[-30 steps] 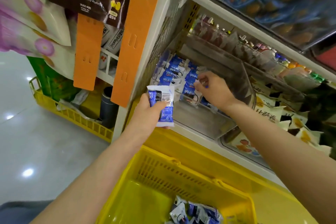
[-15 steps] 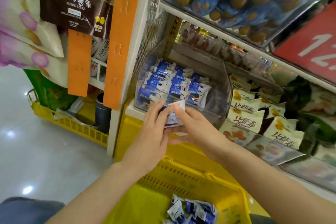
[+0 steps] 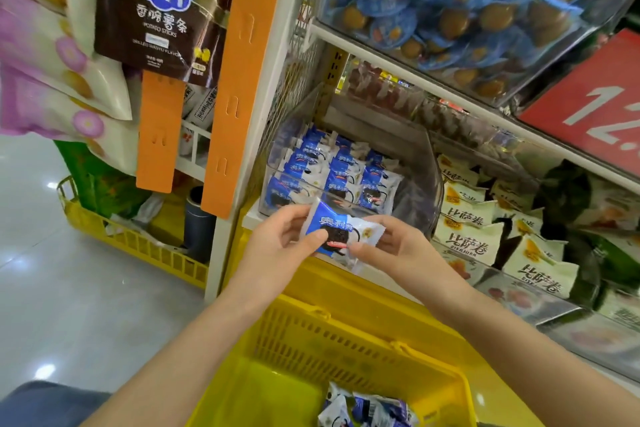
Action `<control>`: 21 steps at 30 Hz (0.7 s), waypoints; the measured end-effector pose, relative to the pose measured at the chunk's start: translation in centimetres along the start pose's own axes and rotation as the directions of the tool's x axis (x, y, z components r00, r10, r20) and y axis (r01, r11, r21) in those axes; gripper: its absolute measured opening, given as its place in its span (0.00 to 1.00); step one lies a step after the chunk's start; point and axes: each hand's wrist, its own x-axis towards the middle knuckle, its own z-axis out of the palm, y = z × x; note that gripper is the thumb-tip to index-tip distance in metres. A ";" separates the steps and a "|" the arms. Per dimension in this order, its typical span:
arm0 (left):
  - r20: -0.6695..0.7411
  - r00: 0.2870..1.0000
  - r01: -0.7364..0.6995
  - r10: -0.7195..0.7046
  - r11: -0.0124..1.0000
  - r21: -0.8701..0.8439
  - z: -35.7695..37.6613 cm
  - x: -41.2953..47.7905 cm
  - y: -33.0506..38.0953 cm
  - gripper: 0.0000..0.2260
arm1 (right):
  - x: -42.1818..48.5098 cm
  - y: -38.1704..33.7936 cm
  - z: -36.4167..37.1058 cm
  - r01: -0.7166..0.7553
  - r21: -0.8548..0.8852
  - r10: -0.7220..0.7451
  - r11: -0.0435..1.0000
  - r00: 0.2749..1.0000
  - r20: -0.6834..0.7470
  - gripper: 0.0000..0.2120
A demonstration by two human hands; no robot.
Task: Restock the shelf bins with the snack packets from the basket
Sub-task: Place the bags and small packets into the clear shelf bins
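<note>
A yellow slatted plastic basket [image 3: 329, 333] sits nearest, just under the forearms. A small heap of blue-and-white foil snack packets [image 3: 363, 411] lies in its right front corner, and the rest of its floor shows bare yellow.

Above the basket's far rim both hands hold one blue-and-white cookie packet [image 3: 341, 232], face up and tilted. The left hand [image 3: 277, 246] pinches its left end, thumb on the printed front and fingers curled behind. The right hand [image 3: 398, 250] pinches the right end, thumb at the lower edge. The packet hangs just in front of the shelf bin, outside it.

Behind it, on the white shelf [image 3: 249, 218], stands a clear plastic bin [image 3: 415, 198]. Rows of matching blue-and-white packets [image 3: 329, 170] fill its left and middle; the right part of it shows bare. The next clear bin to the right [image 3: 512, 291] holds cream packets with dark lettering [image 3: 467, 243]. Further right the wrappers are too blurred to tell.

One shelf up, a large clear bin [image 3: 595, 31] is full of round brown snacks in blue wrappers [image 3: 450, 3]. A red sign with white numerals [image 3: 595, 104] hangs below it at the right.

Left of the shelf post, two orange plastic strips [image 3: 239, 80] hang down, with a brown potato-stick bag [image 3: 162, 10] and pale bags with pink dots [image 3: 45, 45] beside them. Beneath these a yellow slatted crate [image 3: 138, 243] rests on the glossy grey floor [image 3: 69, 288], which reflects ceiling lights.
</note>
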 end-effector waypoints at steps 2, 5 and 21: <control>0.025 0.999 -0.038 0.037 0.998 0.052 0.0 0.3 0.3 0.14 | 0.1 -0.4 -0.2 0.089 -0.165 -0.094 0.982 0.995 -0.021 0.13; 0.079 0.993 -0.094 0.085 0.989 0.111 0.5 0.7 0.8 0.14 | 0.7 -0.8 -0.4 0.179 -0.277 -0.186 0.944 0.983 0.002 0.13; 0.250 0.909 -0.364 0.334 0.342 0.866 -1.8 7.9 -1.0 0.13 | 13.2 -0.1 -4.7 0.002 -0.613 -0.112 0.790 0.983 -0.142 0.18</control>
